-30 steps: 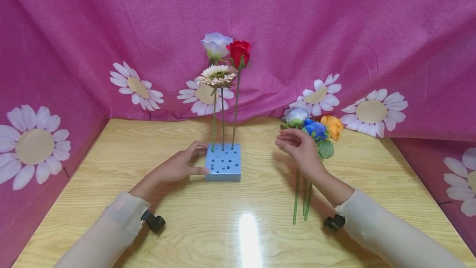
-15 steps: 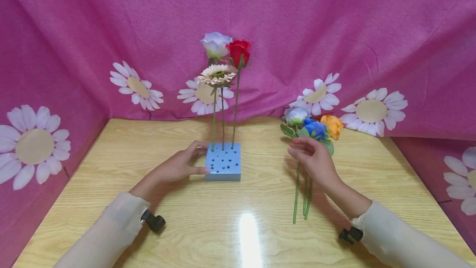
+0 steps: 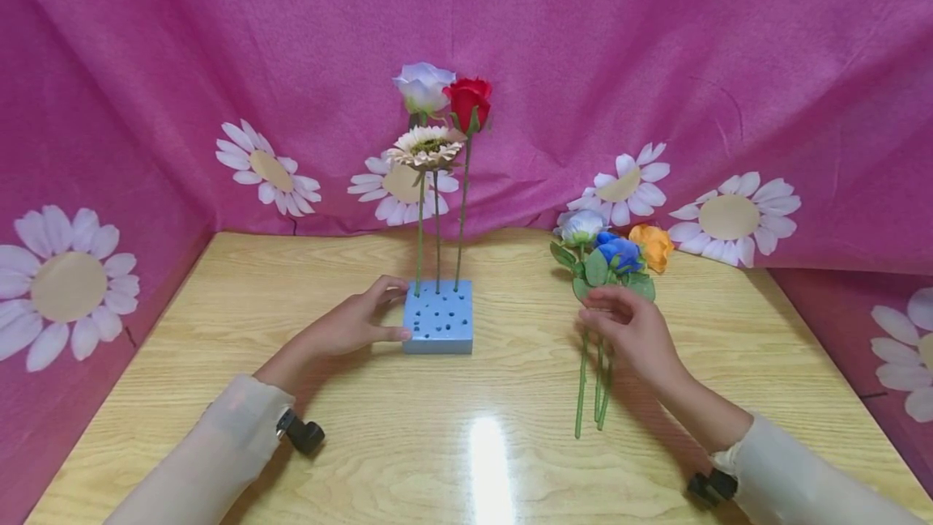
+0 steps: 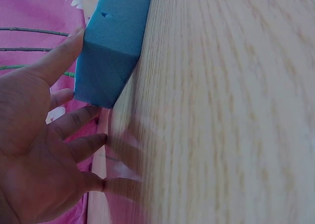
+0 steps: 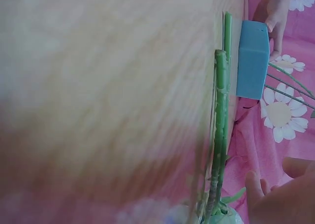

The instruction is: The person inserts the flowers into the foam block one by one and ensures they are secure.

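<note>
My left hand (image 3: 350, 322) holds the left side of a pale blue foam block (image 3: 437, 335), thumb by the front corner and forefinger by the back one. In the left wrist view, the thumb meets the foam block (image 4: 110, 47) while other fingers spread below. Three artificial flowers stand in its holes: a cream daisy-like flower (image 3: 426, 147), a pale lilac flower (image 3: 424, 89) and a red rose (image 3: 469, 105). My right hand (image 3: 641, 335), fingers loosely bent, hovers over the green stems (image 3: 581, 387) of the lying flowers. The right wrist view shows these fingers apart from the stems (image 5: 220, 111).
Lying at the back right are a whitish flower (image 3: 581, 228), a blue flower (image 3: 619, 253) and an orange flower (image 3: 652, 248), their leaves overlapping. Pink daisy-print cloth (image 3: 554, 47) walls the wooden table (image 3: 350, 428) at the back and sides.
My right hand has moved right and toward me, from near the flower heads down over the stems, uncovering leaves. The left hand, block and standing flowers stay put.
</note>
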A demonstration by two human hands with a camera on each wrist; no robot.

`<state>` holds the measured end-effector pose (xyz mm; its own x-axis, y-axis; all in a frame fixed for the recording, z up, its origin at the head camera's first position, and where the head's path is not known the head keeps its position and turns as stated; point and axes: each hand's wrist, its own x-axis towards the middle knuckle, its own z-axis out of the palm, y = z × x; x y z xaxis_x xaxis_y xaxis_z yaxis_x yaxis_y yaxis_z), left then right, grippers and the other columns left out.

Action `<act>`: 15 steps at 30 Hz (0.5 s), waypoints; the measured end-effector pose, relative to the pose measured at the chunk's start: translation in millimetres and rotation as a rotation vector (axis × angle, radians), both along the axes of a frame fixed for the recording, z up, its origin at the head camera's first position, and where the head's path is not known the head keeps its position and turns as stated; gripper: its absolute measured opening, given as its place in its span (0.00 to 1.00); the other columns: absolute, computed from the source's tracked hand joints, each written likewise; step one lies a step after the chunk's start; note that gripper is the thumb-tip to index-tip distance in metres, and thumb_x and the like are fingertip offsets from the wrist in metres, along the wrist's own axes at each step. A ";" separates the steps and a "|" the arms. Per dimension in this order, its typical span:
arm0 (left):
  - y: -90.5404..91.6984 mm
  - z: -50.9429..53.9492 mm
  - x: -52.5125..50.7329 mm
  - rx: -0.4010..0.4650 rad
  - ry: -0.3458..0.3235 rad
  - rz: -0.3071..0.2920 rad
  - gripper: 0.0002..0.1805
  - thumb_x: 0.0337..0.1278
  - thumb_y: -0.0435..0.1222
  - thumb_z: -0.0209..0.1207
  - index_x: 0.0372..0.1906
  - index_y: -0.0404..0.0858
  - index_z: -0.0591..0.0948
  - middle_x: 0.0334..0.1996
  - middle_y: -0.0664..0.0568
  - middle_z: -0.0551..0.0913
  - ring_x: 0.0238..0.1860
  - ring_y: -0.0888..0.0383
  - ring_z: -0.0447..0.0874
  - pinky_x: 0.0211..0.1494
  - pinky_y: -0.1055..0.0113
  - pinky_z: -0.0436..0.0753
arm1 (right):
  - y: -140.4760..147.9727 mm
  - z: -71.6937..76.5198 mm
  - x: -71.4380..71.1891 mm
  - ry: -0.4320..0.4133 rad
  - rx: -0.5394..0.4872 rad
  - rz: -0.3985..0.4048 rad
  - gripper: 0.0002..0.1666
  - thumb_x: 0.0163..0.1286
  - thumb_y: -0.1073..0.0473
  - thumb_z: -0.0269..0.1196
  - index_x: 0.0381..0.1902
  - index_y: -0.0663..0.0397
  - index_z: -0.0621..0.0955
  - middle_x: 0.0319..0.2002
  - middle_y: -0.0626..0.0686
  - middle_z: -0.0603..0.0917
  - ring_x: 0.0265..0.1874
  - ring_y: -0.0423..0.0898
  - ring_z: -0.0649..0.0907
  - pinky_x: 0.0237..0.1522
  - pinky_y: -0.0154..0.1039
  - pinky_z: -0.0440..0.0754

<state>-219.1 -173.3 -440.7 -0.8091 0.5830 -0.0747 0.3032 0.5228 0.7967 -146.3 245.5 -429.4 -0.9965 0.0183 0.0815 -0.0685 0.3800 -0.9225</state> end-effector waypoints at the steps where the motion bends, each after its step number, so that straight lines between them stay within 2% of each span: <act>1: 0.2 0.1 0.2 0.000 0.003 0.002 0.38 0.62 0.45 0.71 0.70 0.45 0.63 0.75 0.39 0.69 0.78 0.42 0.63 0.79 0.43 0.59 | 0.9 -0.4 1.1 -0.004 0.004 -0.001 0.26 0.72 0.62 0.68 0.62 0.70 0.77 0.56 0.70 0.84 0.42 0.29 0.85 0.43 0.27 0.84; 6: 0.9 -0.2 -0.3 -0.007 0.008 0.005 0.37 0.63 0.44 0.71 0.70 0.46 0.63 0.75 0.40 0.69 0.78 0.43 0.63 0.80 0.44 0.59 | 3.6 -0.9 7.2 -0.054 0.017 -0.010 0.27 0.72 0.60 0.69 0.63 0.70 0.77 0.56 0.68 0.84 0.41 0.29 0.85 0.43 0.31 0.85; 10: 0.6 0.6 -0.5 -0.008 0.011 -0.003 0.37 0.63 0.45 0.70 0.70 0.45 0.63 0.75 0.40 0.69 0.78 0.42 0.63 0.80 0.43 0.59 | 3.9 -2.2 10.7 -0.097 0.043 -0.010 0.27 0.72 0.59 0.68 0.62 0.70 0.77 0.55 0.67 0.85 0.42 0.31 0.85 0.44 0.30 0.85; 15: 0.4 2.1 -0.3 -0.003 0.015 -0.008 0.37 0.64 0.44 0.69 0.71 0.44 0.63 0.75 0.38 0.68 0.78 0.41 0.62 0.79 0.42 0.58 | 3.2 -3.6 14.2 -0.114 0.104 -0.018 0.26 0.71 0.61 0.69 0.62 0.71 0.78 0.53 0.67 0.86 0.45 0.44 0.88 0.42 0.27 0.84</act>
